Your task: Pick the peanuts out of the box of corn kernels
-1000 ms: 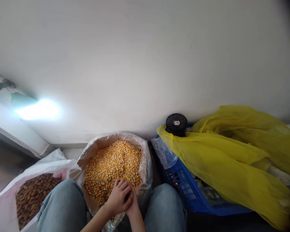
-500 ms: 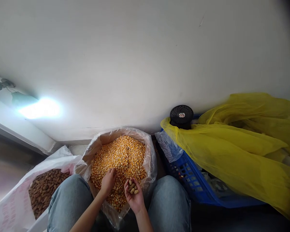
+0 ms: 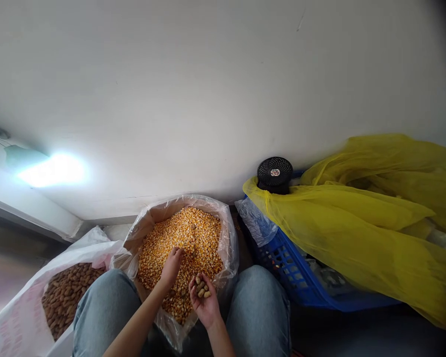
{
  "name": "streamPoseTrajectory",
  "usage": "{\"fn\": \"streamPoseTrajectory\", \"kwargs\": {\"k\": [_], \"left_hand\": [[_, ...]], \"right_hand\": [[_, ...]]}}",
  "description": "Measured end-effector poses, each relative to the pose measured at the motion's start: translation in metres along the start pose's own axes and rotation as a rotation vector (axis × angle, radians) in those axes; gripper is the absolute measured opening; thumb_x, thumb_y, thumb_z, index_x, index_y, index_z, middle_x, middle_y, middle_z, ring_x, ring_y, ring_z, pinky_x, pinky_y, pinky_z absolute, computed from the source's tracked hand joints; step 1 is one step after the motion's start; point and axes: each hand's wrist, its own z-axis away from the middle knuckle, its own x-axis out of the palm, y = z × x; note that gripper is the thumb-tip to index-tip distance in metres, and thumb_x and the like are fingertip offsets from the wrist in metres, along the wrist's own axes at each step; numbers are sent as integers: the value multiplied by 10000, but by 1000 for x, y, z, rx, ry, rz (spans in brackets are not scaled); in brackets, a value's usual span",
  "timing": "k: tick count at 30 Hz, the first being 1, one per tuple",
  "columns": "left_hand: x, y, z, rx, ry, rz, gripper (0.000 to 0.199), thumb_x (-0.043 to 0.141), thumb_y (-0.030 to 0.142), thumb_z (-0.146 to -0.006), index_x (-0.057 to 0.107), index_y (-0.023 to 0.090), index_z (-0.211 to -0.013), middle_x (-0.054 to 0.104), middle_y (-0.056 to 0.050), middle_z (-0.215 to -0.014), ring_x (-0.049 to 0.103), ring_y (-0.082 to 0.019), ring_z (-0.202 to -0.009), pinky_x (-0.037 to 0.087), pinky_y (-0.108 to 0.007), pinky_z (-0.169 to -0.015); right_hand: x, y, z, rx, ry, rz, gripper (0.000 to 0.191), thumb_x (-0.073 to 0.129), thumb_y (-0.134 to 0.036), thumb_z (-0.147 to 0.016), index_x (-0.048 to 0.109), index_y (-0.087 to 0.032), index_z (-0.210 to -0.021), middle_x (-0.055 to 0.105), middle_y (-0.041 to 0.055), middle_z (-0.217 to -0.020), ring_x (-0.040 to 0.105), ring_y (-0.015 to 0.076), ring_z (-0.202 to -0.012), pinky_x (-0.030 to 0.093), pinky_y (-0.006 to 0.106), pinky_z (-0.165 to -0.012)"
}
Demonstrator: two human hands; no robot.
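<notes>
A plastic-lined bag full of yellow corn kernels stands between my knees. My left hand reaches over the middle of the corn, its fingers bent together at the surface; what they pinch, if anything, is too small to tell. Palm up at the bag's near right side, my right hand cups several peanuts in their shells. A small dark lump lies on the corn beyond my left hand.
At the left, a white sack holds many brown peanuts. To the right stands a blue basket draped with yellow netting, with a black fan on it. A bright lamp shines by the wall.
My left hand has moved forward and slightly right over the corn. My right hand still cups the peanuts. The view has shifted slightly.
</notes>
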Motion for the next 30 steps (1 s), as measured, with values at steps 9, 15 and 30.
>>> {"fn": "streamPoseTrajectory", "kwargs": {"k": [9,15,30], "left_hand": [[-28,25,22,107,-8,28,235,373,273,-798,574,199,-897,554,-63,-916,517,-168,-866,395,-285,-794],[-36,47,68,325,-190,75,228,387,314,-816,561,232,-938,560,-52,-971,521,-156,-915,425,-278,-811],[-23,23,-5,210,28,-65,293,291,269,-838,508,184,-1015,532,-76,-1031,523,-147,-916,428,-285,-782]], "right_hand": [[7,11,-9,-211,102,80,50,593,-187,-659,597,-151,-693,626,3,-655,594,104,-667,495,241,-641],[2,12,-17,-210,97,74,64,602,-201,-641,587,-167,-693,641,-12,-658,595,107,-602,483,235,-546],[3,8,-5,-53,-37,-21,86,649,-205,-616,636,-158,-686,647,29,-708,596,143,-723,483,258,-636]]}}
